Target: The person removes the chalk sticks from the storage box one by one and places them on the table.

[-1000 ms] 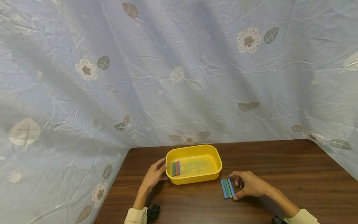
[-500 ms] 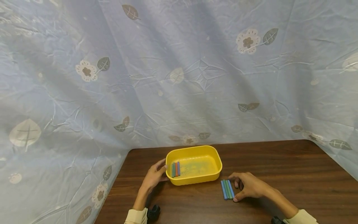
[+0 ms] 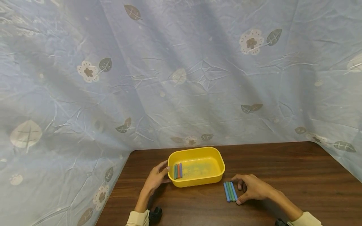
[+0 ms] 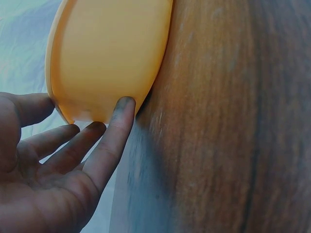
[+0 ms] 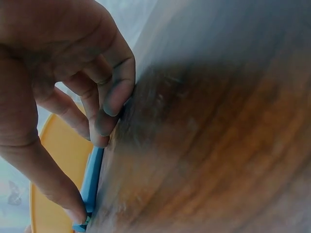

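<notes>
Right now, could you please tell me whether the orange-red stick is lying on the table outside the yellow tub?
No, the orange-red stick lies inside the yellow tub, between a green stick and a purple stick.

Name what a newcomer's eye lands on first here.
Probably the bright yellow tray near the table's far edge, with four coloured sticks at its left end and the left hand on that end. Next, the blue-and-green row of sticks on the table by the tray's near right corner, the right hand's thumb and fingers at the rightmost blue one.
</notes>
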`<state>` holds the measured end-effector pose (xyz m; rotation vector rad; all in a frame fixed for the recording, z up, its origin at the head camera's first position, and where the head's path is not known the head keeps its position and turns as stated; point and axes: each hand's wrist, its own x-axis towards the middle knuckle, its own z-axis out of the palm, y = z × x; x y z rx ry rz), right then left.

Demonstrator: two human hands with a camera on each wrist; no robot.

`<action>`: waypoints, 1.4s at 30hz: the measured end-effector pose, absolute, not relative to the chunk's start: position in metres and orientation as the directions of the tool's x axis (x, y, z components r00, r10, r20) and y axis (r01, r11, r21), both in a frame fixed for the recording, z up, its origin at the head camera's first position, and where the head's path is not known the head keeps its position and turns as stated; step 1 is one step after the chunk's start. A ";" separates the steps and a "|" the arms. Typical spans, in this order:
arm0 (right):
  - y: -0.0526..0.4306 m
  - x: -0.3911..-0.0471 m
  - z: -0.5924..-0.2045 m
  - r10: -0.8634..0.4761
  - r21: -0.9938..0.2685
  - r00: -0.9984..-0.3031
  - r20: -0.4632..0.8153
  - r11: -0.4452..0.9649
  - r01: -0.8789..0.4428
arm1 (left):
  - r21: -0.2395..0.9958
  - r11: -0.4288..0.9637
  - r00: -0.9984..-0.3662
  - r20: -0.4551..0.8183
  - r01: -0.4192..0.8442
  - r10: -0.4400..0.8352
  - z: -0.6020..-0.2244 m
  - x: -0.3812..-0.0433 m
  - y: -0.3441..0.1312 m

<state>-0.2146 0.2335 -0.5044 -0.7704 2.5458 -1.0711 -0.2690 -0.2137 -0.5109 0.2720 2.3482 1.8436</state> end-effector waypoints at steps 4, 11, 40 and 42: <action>0.235 -0.215 -0.502 -0.564 -0.721 -0.825 -0.043 0.589 -0.365 | 0.972 0.229 -0.975 0.000 0.052 0.224 -0.511 -0.269 -0.214; 0.233 -0.217 -0.497 -0.560 -0.722 -0.829 0.006 0.571 -0.391 | 0.971 0.235 -0.976 -0.001 0.052 0.219 -0.511 -0.268 -0.213; 0.201 -0.249 -0.467 -0.457 -0.670 -0.873 0.171 0.596 -0.443 | 0.972 0.226 -0.977 0.013 0.062 0.213 -0.510 -0.268 -0.213; 0.197 -0.252 -0.466 -0.451 -0.665 -0.873 0.185 0.597 -0.449 | 0.973 0.222 -0.977 0.011 0.059 0.211 -0.510 -0.268 -0.213</action>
